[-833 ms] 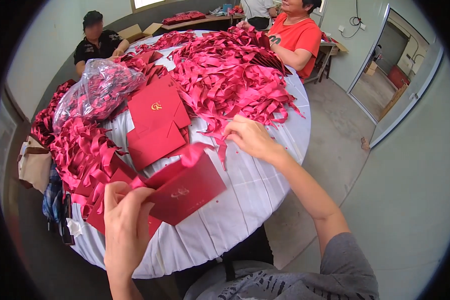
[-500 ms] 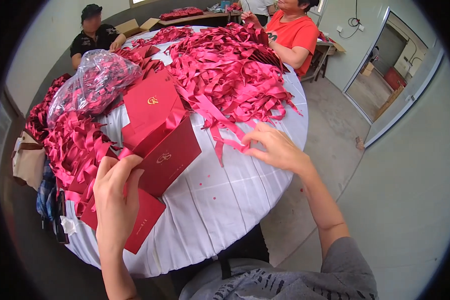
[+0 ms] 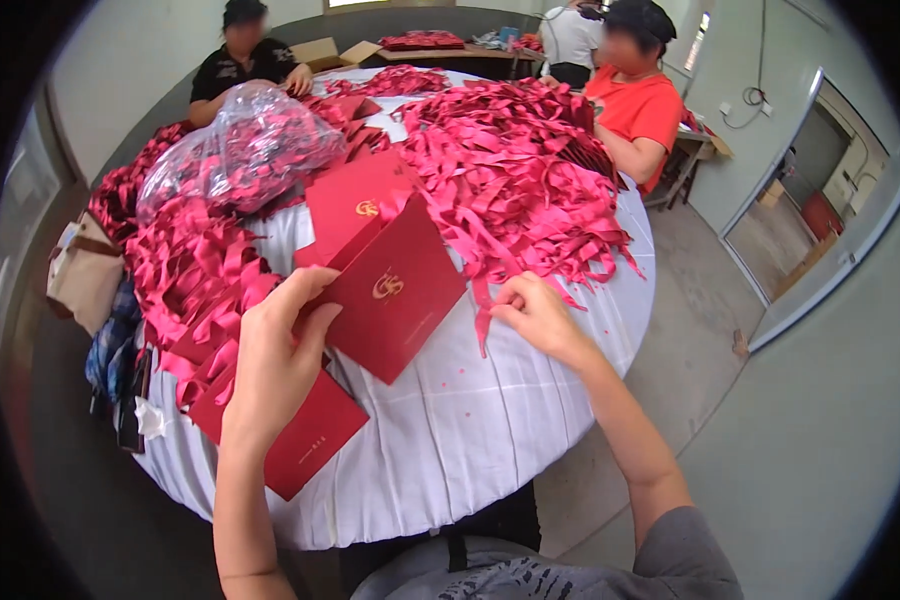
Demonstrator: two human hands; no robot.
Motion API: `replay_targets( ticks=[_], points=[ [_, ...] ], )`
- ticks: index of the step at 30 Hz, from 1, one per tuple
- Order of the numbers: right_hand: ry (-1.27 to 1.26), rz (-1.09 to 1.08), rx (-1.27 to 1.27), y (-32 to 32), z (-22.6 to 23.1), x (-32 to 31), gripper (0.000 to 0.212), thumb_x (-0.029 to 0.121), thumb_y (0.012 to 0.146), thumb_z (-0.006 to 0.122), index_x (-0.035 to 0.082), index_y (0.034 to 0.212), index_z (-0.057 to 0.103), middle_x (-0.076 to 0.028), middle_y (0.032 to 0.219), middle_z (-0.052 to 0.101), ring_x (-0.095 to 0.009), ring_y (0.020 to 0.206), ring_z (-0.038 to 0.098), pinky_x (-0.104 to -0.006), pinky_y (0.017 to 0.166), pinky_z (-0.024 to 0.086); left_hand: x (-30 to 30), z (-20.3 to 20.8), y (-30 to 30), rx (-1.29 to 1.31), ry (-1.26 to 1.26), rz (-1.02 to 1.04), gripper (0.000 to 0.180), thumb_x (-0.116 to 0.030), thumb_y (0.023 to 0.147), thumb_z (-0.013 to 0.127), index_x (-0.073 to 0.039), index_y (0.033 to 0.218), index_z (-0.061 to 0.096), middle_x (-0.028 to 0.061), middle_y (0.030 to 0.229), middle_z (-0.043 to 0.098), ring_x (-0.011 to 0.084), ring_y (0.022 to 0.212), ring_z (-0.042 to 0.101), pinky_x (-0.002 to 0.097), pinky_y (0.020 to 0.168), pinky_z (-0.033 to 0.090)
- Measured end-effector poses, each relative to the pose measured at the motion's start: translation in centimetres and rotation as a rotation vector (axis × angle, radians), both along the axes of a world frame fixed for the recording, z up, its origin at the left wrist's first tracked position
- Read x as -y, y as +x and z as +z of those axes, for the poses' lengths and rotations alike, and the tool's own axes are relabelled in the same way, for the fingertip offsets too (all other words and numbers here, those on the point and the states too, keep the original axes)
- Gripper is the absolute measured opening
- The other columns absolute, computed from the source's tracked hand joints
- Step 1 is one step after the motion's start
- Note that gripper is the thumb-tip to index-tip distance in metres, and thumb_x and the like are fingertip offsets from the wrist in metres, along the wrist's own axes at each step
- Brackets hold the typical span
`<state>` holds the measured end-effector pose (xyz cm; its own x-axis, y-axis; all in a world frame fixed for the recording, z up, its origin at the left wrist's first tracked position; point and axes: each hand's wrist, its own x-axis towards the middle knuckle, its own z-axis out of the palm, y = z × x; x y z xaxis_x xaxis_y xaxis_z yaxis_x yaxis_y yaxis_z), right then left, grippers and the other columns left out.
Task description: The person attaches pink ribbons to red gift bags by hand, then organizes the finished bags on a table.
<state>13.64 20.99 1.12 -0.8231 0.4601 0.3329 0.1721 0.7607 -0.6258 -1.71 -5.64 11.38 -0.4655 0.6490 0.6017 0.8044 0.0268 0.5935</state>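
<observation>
Pinching a red bag (image 3: 400, 290) by its left edge: left hand (image 3: 282, 340), thumb on the near face, fingers behind, small gap to the palm. Bag is tilted, over the near-middle of the tabletop (image 3: 510, 430). Right hand (image 3: 540, 315), just right of it: thumb and fingertips closed on a pink ribbon (image 3: 483, 330), loose end hanging down. Ribbon pile (image 3: 530, 170) beyond, far side. Second red bag (image 3: 320, 435) lies flat, near left. Clear plastic sack (image 3: 245, 145) with red contents, far left.
</observation>
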Motion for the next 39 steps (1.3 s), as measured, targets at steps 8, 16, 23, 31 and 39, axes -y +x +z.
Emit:
replay_targets(
  ticks=[8, 16, 23, 31, 39],
  points=[
    [-0.594, 0.167, -0.549, 0.0, 6.9, 3.3, 0.012, -0.002, 0.089, 0.059, -0.001, 0.095, 0.049, -0.005, 0.08, 0.06, -0.008, 0.065, 0.057, -0.022, 0.059, 0.049, -0.1, -1.6, -0.8, 0.713, 0.002, -0.158, 0.024, -0.003, 0.089, 0.06, 0.003, 0.112, 0.057, 0.0007, 0.089, 0.064, 0.0032, 0.069, 0.052, 0.0187, 0.057, 0.042],
    [-0.472, 0.378, -0.484, -2.8, 9.1, 10.0, 0.014, -0.004, 0.086, 0.062, -0.001, 0.097, 0.053, -0.005, 0.085, 0.061, -0.009, 0.079, 0.061, -0.0214, 0.071, 0.049, 0.0, -2.4, -0.7, 0.81, -0.003, -0.281, 0.028, -0.002, 0.089, 0.06, 0.002, 0.117, 0.055, 0.0013, 0.095, 0.066, 0.0007, 0.069, 0.051, 0.0164, 0.057, 0.04],
    [-0.199, 0.304, -0.511, -4.1, 7.4, 11.4, 0.01, -0.003, 0.079, 0.069, 0.0, 0.086, 0.062, -0.007, 0.079, 0.064, -0.012, 0.065, 0.061, -0.0255, 0.055, 0.046, 0.3, -1.9, -0.3, 0.819, 0.003, -0.352, 0.034, 0.005, 0.086, 0.059, 0.004, 0.12, 0.053, 0.0076, 0.108, 0.063, 0.0091, 0.097, 0.057, 0.0235, 0.083, 0.047],
    [0.118, 0.277, -0.492, -4.2, 7.7, 12.3, 0.014, -0.006, 0.075, 0.069, 0.001, 0.086, 0.062, -0.006, 0.074, 0.059, -0.011, 0.058, 0.053, -0.0244, 0.05, 0.041, 0.5, -2.4, 0.1, 0.705, -0.002, -0.285, 0.034, 0.001, 0.086, 0.063, 0.002, 0.119, 0.055, 0.0044, 0.103, 0.064, 0.0039, 0.083, 0.054, 0.0194, 0.069, 0.044],
    [0.409, 0.308, -0.45, -3.7, 7.8, 12.4, 0.018, -0.003, 0.072, 0.066, 0.001, 0.085, 0.055, -0.011, 0.08, 0.052, -0.027, 0.071, 0.058, -0.0366, 0.063, 0.05, -0.1, -3.5, 0.8, 0.416, 0.08, -0.181, 0.029, -0.003, 0.082, 0.066, 0.0, 0.11, 0.06, 0.0091, 0.092, 0.067, 0.0115, 0.085, 0.062, 0.0248, 0.067, 0.047]
  ],
)
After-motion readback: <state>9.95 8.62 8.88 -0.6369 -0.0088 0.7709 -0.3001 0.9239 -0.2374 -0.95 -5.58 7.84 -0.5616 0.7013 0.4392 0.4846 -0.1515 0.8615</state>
